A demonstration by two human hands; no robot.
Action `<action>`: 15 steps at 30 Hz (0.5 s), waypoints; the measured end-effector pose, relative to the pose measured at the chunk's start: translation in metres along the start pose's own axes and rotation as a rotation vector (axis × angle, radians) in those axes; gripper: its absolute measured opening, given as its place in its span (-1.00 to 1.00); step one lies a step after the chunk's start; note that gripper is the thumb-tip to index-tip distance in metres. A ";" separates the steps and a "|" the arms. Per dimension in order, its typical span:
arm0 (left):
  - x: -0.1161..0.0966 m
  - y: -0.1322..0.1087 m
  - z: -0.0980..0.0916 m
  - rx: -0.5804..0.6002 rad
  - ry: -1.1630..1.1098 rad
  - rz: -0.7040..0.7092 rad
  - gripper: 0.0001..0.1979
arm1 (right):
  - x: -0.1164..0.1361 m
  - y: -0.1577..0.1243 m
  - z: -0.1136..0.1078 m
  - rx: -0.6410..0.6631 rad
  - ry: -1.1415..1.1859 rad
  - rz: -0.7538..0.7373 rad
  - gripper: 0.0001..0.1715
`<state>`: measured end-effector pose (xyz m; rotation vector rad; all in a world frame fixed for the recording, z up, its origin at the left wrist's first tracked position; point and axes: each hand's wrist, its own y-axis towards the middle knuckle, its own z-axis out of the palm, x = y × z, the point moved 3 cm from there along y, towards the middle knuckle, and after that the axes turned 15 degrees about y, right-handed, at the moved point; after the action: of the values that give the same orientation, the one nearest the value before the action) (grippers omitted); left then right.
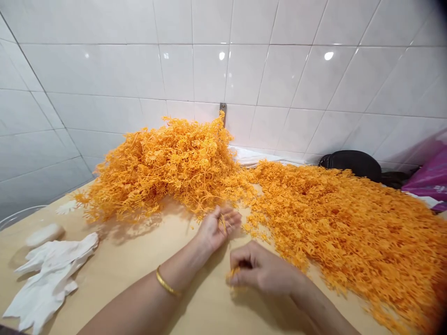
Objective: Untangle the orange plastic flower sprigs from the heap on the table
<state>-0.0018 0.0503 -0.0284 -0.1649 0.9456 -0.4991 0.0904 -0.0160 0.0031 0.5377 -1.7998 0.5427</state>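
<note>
My left hand (221, 225) is palm up just in front of a tall heap of orange plastic-looking sprigs (167, 167). Its fingers are stretched out and slightly blurred, and a thin orange strand (222, 224) shows against the palm. Nearer to me, my right hand (258, 270) is closed in a pinch, fingertips pointing left. A small orange sprig (233, 273) pokes out between its thumb and fingers, partly hidden. On the right, a wide, lower pile of loose orange pieces (331, 214) spreads towards the front edge.
Crumpled white gloves (52, 270) lie at the left of the tan table (139, 284), beside a white rounded object (44, 235). A black case (351, 165) and a purple bag (428, 172) stand behind the right pile. The tiled wall (209, 70) closes off the back.
</note>
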 end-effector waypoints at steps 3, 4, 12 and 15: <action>-0.006 -0.002 -0.004 -0.028 0.093 0.027 -0.71 | 0.007 -0.005 -0.012 -0.138 0.002 -0.036 -0.77; -0.005 -0.004 -0.002 0.022 0.183 0.025 -0.72 | 0.009 -0.008 -0.022 -0.309 -0.049 -0.074 -0.76; 0.007 -0.025 0.018 0.208 0.625 0.153 -0.67 | -0.003 -0.051 -0.093 -1.052 -0.908 0.118 -0.85; 0.012 -0.038 0.025 0.220 0.675 0.107 -0.65 | -0.004 -0.055 -0.088 -0.953 -0.862 0.109 -0.75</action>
<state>0.0114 0.0097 -0.0093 0.2720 1.5361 -0.5671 0.1909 -0.0059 0.0285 -0.0342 -2.6098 -0.6011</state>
